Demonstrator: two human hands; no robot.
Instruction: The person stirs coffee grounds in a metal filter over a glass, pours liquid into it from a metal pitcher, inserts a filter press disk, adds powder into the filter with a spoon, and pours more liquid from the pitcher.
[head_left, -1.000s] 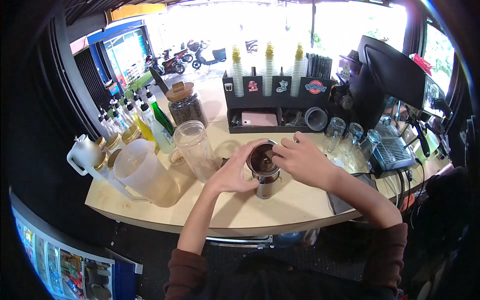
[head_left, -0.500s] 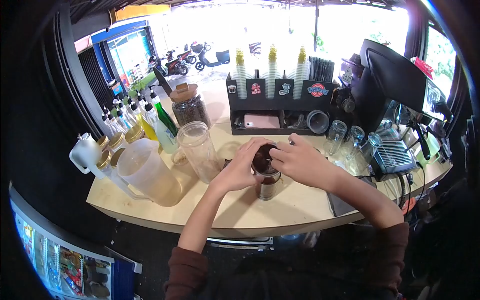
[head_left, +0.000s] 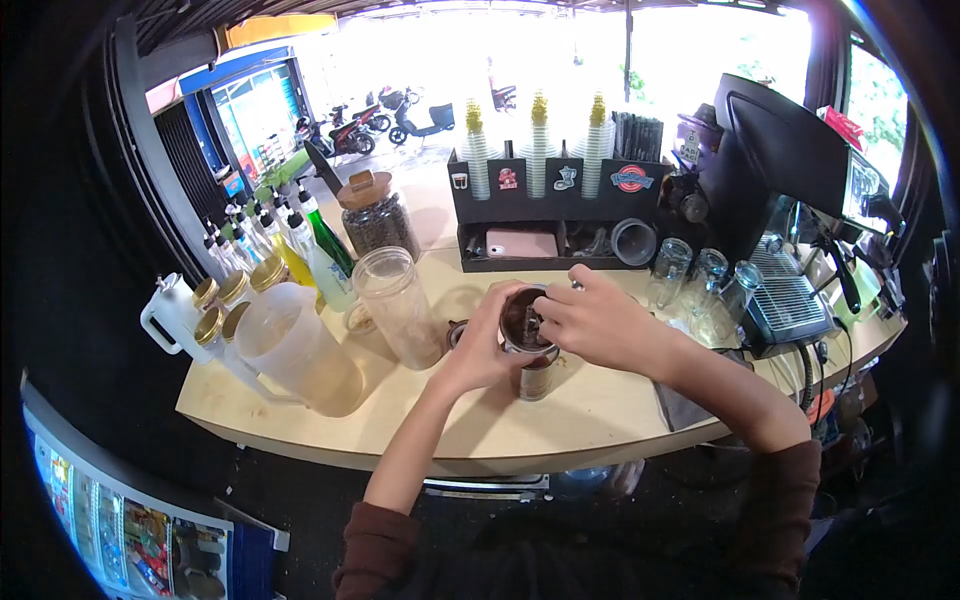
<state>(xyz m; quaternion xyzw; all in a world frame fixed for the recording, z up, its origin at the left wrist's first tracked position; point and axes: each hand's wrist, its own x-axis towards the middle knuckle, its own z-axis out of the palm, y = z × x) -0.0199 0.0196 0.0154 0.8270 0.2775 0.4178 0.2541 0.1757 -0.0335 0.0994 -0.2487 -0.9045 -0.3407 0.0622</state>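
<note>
My left hand is wrapped round the side of a round cup with a pale rim and dark brown inside. The cup tips slightly towards me, and a shiny patch shows within it. Pinched over its mouth, my right hand grips a thin metal utensil, probably a spoon; its lower end reaches into the cup and is mostly hidden. Below the cup stands a glass with brown contents. Whether the two touch I cannot tell. A small dark round object lies behind my left hand.
Left of my hands stand a tall clear jar, a cloudy pitcher and several pump bottles. A black organizer with cups and a phone is behind. Glass mugs and an espresso machine are at right.
The cup has tilted a little towards me, and more of its inside shows. My right hand is still at its mouth. The view has shifted slightly.
</note>
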